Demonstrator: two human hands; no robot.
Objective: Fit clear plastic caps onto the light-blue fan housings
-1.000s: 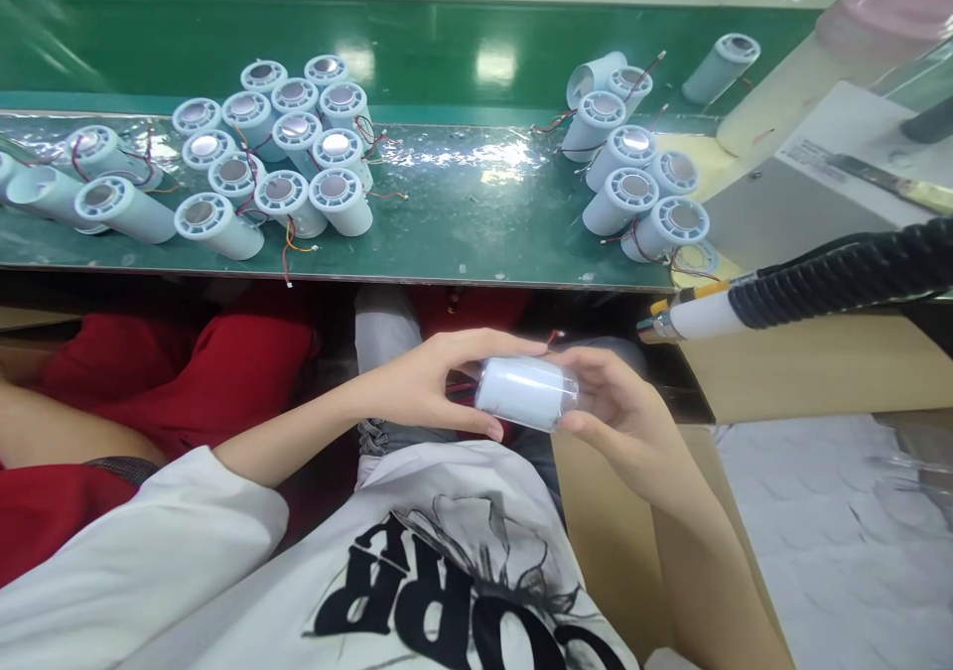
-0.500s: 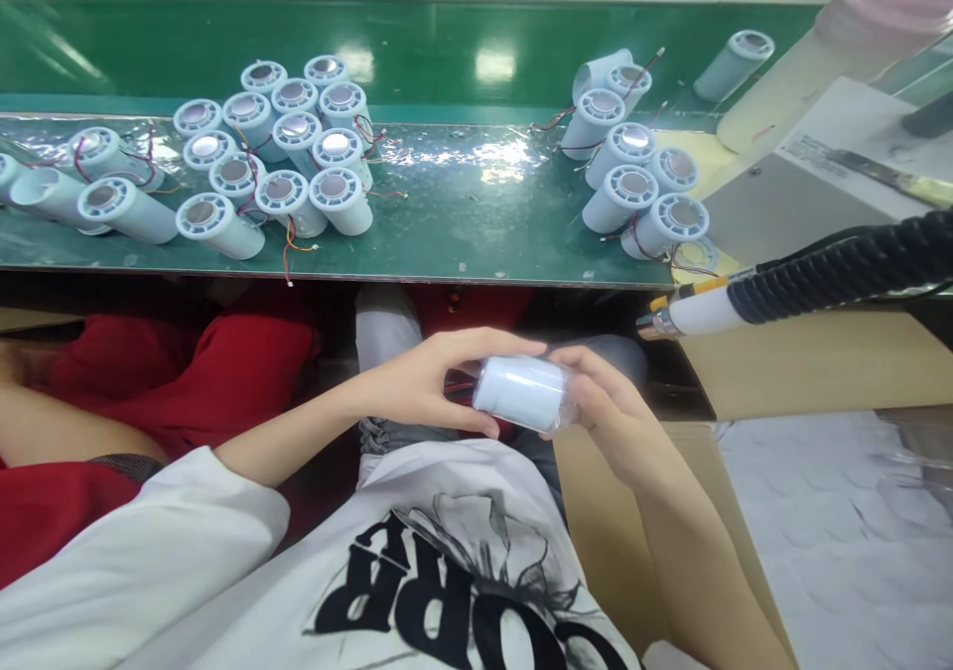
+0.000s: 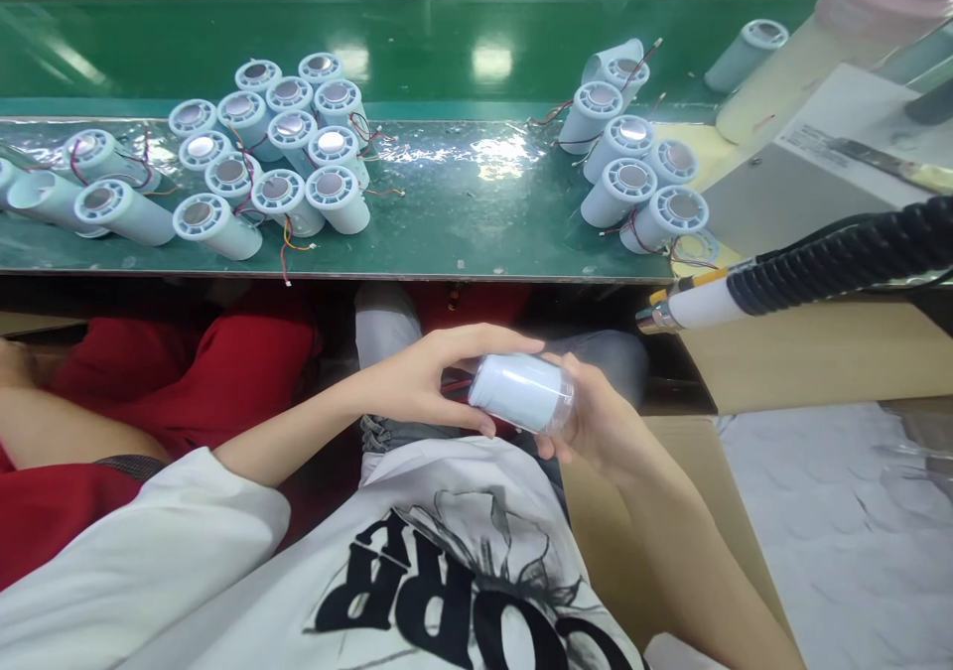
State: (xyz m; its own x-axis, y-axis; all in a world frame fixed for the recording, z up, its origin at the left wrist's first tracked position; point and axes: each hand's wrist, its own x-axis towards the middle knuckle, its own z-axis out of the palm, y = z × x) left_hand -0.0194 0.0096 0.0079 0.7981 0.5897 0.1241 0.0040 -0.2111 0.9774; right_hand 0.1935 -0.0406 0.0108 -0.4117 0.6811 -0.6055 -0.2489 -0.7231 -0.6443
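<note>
"Where's that pale blue cylinder (image 3: pixel 513 390) from where you're standing?"

"In front of the shirt, below the near edge of the surface (image 3: pixel 462 223). It lies on its side, slightly tilted, between the person's two hands."

"Both gripping?"

"Looks so. The left hand (image 3: pixel 424 377) is clamped round one end, thumb below and fingers above, which I'd guess stops it rolling. The right hand (image 3: pixel 600 417) is curled round the other end, where clear film (image 3: pixel 564 402) juts past the blue; that probably steadies it from the far side."

"What about those red wires (image 3: pixel 456 386)?"

"They come out in the hollow by the left thumb. That open gap seems to spare them a pinch."

"And the crowd up there?"

"The left group (image 3: pixel 289 132) and the right group (image 3: pixel 626 192) mostly seem to stand on end, discs upward; that likely saves room and prevents rolling. A few at far left lean or lie over."

"That black ribbed hose (image 3: pixel 834 253)?"

"Its white nozzle (image 3: pixel 706 303) points leftward, well apart from the cylinder. Handy for reaching, I suppose."
</note>
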